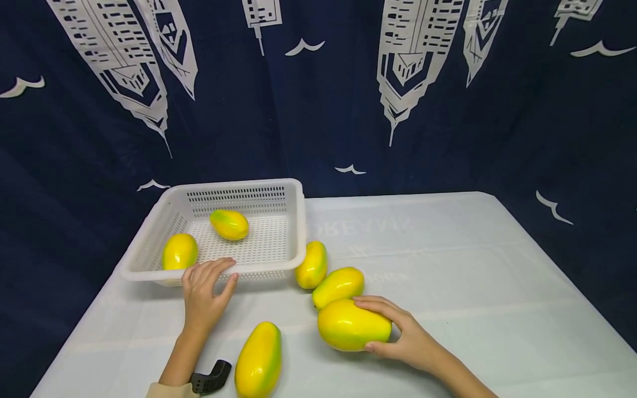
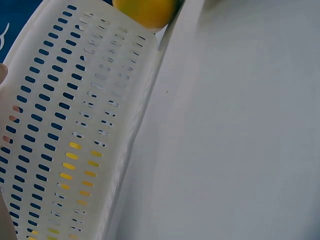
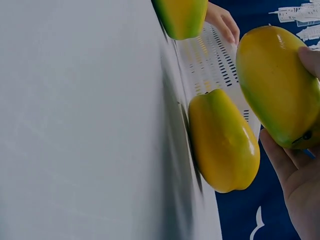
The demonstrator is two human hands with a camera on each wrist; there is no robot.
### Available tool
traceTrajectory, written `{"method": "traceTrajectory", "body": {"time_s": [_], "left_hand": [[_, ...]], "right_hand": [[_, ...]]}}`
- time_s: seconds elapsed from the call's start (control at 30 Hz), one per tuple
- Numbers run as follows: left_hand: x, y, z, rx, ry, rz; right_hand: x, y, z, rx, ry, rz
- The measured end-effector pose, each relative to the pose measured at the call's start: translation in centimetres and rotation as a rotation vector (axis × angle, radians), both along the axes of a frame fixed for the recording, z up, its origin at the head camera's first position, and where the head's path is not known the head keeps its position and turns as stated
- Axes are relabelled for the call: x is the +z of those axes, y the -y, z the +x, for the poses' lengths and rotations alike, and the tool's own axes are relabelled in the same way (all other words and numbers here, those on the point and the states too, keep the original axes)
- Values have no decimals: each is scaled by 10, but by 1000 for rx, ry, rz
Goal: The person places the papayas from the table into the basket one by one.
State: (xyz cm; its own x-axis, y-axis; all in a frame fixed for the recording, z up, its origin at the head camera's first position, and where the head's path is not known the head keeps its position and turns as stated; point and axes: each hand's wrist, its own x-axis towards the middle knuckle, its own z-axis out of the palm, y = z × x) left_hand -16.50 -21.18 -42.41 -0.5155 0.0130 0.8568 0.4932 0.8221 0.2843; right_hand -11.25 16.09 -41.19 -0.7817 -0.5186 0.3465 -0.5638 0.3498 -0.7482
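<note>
My left hand (image 1: 205,296) grips the near rim of a white plastic basket (image 1: 271,269), fingers over the edge and thumb on the outer side. Inside the basket lie two yellow-green mangoes, one in the middle (image 1: 230,225) and one at the left near corner (image 1: 180,251). My right hand (image 1: 405,337) holds a large mango (image 1: 350,326) between thumb and fingers; the right wrist view shows this held mango (image 3: 280,85) raised off the table. Just beyond it are two more mangoes, one in front (image 1: 339,286) and one against the basket's right side (image 1: 312,265).
Another large mango (image 1: 259,359) lies at the table's near edge, between my arms. A black band (image 1: 211,377) is around my left wrist. The white-covered table (image 1: 473,265) extends to the right, and a dark blue printed curtain (image 1: 318,110) hangs behind it.
</note>
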Motion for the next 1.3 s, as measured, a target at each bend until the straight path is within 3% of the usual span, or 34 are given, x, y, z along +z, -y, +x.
{"method": "traceTrajectory", "body": {"time_s": [0.57,1.3], "left_hand": [[0,1,0,2,10,4],[0,1,1,1,14,-9]], "right_hand": [[17,8,-6,-1,1,-38],[32,28,-15,-61,3,-41]]}}
